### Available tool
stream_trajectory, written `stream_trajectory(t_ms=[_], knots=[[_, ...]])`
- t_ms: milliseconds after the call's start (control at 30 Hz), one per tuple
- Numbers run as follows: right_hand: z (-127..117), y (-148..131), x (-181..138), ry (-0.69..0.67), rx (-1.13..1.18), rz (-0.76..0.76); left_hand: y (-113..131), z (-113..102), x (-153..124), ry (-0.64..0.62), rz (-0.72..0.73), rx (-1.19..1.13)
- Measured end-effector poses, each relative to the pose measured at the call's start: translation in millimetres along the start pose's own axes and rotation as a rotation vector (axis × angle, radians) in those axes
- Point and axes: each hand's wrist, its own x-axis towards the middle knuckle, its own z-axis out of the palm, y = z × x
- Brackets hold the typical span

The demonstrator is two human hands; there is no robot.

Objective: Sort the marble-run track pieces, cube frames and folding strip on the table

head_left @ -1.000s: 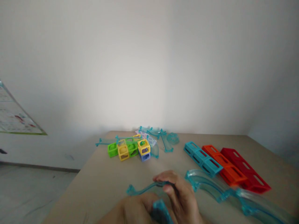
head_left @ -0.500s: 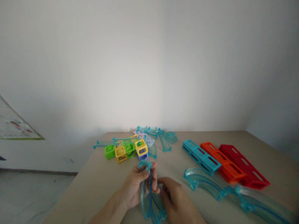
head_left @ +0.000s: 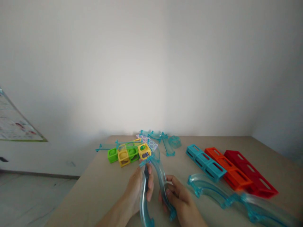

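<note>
Starting on the left, a green open-sided cube (head_left: 112, 155) and a yellow open-sided cube (head_left: 123, 157) sit on the table (head_left: 97, 189) with a straight translucent teal track (head_left: 129, 141) lying over that cluster; it looks loose up there, so I reckon a bumped cube could send it sliding.

Next is the left hand (head_left: 134, 189), fingers wrapped around one curved translucent track (head_left: 143, 201), held up near the front edge; the grip is up by the far end, so a knock on the low end could twist it. A second curved translucent track (head_left: 161, 176) runs just right of it, far ends close together; can't tell if they're joined, and if they are, pulling the hands apart could pop the joint. The right hand (head_left: 178, 197) has thumb and fingers pinched on that one's lower half; smooth plastic, so a light pinch might slip.

Further right, two curved teal tracks on the table (head_left: 209, 186) meet end to end beside the light-blue block row (head_left: 205, 162), orange block row (head_left: 229, 168) and red block row (head_left: 251, 173); a stray right elbow could shove them out of line.
</note>
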Motion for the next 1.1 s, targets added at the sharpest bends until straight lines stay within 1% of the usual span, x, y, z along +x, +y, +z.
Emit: stream_trajectory(t_ms=[67,167,367,500,633,733,867,933,1100], knots=[[1.9,1.4,1.6,-0.059,0.081,0.036,-3.1,5.4,0.2,0.033,-0.005,-0.010],[3.8,4.9,3.3,-0.114,0.169,0.075,-4.0,10.8,-0.7,0.042,-0.015,-0.046],[7.9,-1.0,0.9,-0.113,0.219,0.120,-1.8,9.9,-1.1,0.049,-0.068,-0.055],[11.5,-7.3,-1.0,-0.108,0.206,0.112,-0.3,14.2,-1.7,0.075,-0.127,-0.023],[9.1,-3.1,-1.5,-0.086,0.140,0.117,1.1,16.9,-2.0,0.135,-0.172,0.037],[6.5,-0.6,-2.5,-0.075,0.094,0.085,2.7,15.4,-1.7,0.166,-0.191,0.041],[6.7,-5.5,-4.6,-0.025,0.067,0.071,6.1,15.0,-2.1,0.174,-0.135,-0.025],[7.7,-8.8,-5.0,-0.022,0.067,0.062,6.4,15.3,-2.2,0.195,-0.105,-0.017],[10.5,-11.6,-4.7,-0.071,0.054,0.031,3.1,16.0,-1.8,0.364,-0.078,0.114]])
